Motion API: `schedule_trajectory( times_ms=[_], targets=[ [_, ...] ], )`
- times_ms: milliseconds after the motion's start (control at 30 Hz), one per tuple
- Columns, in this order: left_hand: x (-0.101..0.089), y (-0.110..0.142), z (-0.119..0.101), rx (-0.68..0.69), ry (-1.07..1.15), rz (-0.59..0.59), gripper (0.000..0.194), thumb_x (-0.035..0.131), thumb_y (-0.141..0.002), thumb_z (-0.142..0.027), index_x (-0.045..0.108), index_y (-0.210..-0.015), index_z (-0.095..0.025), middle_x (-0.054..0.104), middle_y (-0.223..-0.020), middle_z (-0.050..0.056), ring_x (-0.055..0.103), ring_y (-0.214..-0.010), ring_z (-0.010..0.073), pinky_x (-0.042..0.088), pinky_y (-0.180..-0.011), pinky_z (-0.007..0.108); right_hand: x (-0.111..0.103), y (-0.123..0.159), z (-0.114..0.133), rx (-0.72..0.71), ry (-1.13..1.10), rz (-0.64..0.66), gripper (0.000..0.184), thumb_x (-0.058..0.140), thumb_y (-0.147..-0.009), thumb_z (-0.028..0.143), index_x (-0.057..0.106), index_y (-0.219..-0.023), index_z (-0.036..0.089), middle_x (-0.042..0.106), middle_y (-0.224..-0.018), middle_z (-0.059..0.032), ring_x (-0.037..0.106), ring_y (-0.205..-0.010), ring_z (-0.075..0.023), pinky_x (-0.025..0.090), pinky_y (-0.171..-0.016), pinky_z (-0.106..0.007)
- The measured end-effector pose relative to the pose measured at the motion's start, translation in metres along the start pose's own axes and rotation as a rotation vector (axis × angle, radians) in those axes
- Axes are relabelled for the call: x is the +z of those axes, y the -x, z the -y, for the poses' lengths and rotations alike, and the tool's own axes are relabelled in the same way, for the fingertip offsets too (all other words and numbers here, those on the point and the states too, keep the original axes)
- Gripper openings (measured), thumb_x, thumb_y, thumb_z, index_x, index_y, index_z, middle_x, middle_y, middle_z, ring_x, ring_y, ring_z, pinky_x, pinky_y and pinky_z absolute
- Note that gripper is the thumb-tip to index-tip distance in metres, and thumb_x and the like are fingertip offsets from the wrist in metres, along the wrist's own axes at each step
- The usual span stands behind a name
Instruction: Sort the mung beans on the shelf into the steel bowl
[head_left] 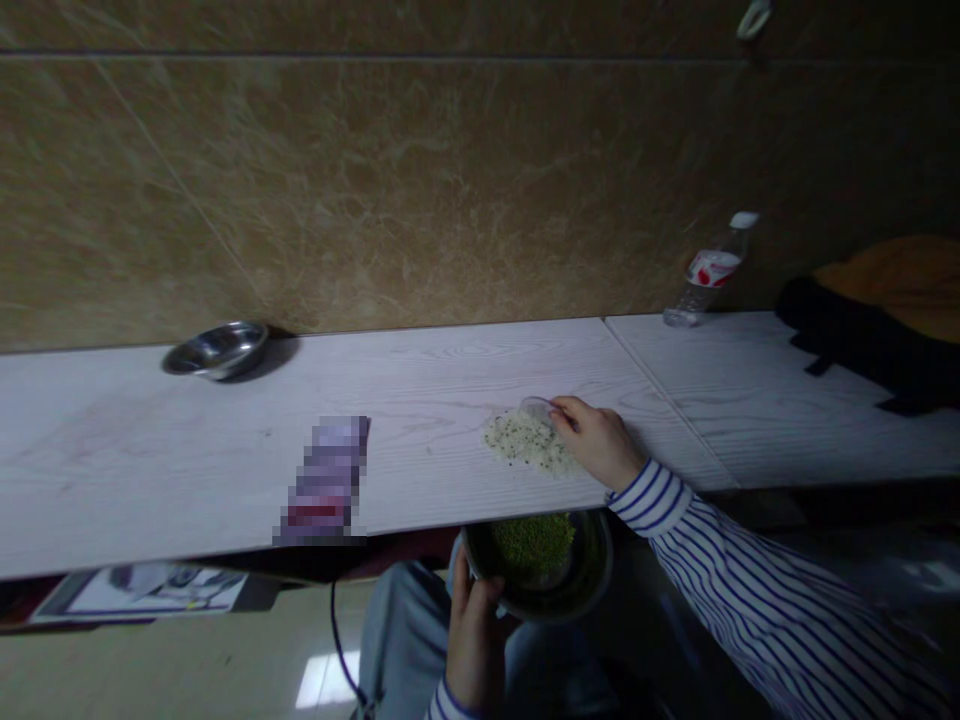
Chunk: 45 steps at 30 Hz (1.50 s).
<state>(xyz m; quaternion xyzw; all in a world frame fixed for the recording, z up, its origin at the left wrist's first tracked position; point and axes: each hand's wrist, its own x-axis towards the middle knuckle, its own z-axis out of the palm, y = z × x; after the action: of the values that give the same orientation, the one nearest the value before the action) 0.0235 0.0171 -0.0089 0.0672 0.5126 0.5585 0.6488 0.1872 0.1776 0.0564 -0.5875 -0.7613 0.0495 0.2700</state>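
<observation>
My left hand [480, 625] grips the near-left rim of a metal bowl [592, 592], thumb at the edge. Held tilted below the table's front edge, the bowl has a heap of small green beans [529, 545] in it. My right hand [600, 440] is closed on a clear, rounded plastic piece [537, 405]; its exact kind is unclear, since the fingers cover part of it. That piece touches or hovers just over the far side of a pile of white rice grains [529, 440] dotted with green beans, which lies on the white tabletop [427, 390].
At the back left stands a shallow steel bowl [217, 352]. A blurred-out purple flat item [326, 480] lies near the front edge. A plastic bottle [709, 275] stands at the back right, beside a black and orange bag-like item [885, 310]. A dark cable [336, 630] hangs below the table.
</observation>
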Motion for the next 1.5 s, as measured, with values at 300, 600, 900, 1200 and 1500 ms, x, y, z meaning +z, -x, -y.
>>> schedule_trajectory(
  times_ms=[300,600,900,1200,1500],
  targets=[
    [-0.008,-0.004,0.004,-0.038,0.025,0.010,0.070,0.056,-0.070,-0.026,0.037,-0.137,-0.035,0.046,-0.137,0.005,0.049,-0.117,0.0274,0.051,-0.071,0.030,0.004,0.014,0.021,0.007,-0.036,-0.018,0.026,0.047,-0.087,0.025,0.064,-0.107,0.023,0.074,-0.093,-0.0064,0.069,-0.082,-0.0230,0.053,-0.071,-0.032],
    [-0.008,0.000,-0.002,-0.055,0.047,0.022,0.067,0.055,-0.072,-0.024,0.038,-0.136,-0.036,0.045,-0.137,0.003,0.051,-0.112,0.0255,0.050,-0.073,0.031,0.008,0.021,0.036,-0.003,-0.015,-0.032,0.024,0.049,-0.087,0.025,0.064,-0.105,0.025,0.074,-0.090,-0.0036,0.070,-0.081,-0.0210,0.053,-0.071,-0.030],
    [-0.009,0.004,-0.002,-0.043,0.028,0.026,0.069,0.055,-0.071,-0.026,0.037,-0.136,-0.035,0.051,-0.132,0.005,0.054,-0.109,0.0254,0.051,-0.071,0.031,0.007,0.033,0.046,-0.024,-0.057,-0.001,0.023,0.048,-0.087,0.024,0.064,-0.104,0.023,0.074,-0.092,-0.0060,0.070,-0.080,-0.0226,0.053,-0.071,-0.032],
    [-0.010,0.011,-0.002,-0.013,0.028,0.046,0.069,0.056,-0.070,-0.024,0.038,-0.136,-0.036,0.048,-0.134,0.005,0.052,-0.111,0.0266,0.052,-0.069,0.032,-0.004,0.041,0.035,-0.006,-0.166,-0.020,0.022,0.050,-0.086,0.026,0.064,-0.103,0.025,0.074,-0.094,-0.0041,0.069,-0.087,-0.0214,0.054,-0.077,-0.032],
    [-0.011,0.014,0.000,-0.026,0.023,0.043,0.067,0.056,-0.070,-0.024,0.040,-0.134,-0.035,0.049,-0.131,0.006,0.054,-0.108,0.0261,0.052,-0.067,0.031,-0.001,0.052,0.041,-0.015,-0.138,0.021,0.022,0.049,-0.087,0.026,0.064,-0.104,0.024,0.073,-0.095,-0.0049,0.069,-0.087,-0.0220,0.054,-0.077,-0.033]
  ],
)
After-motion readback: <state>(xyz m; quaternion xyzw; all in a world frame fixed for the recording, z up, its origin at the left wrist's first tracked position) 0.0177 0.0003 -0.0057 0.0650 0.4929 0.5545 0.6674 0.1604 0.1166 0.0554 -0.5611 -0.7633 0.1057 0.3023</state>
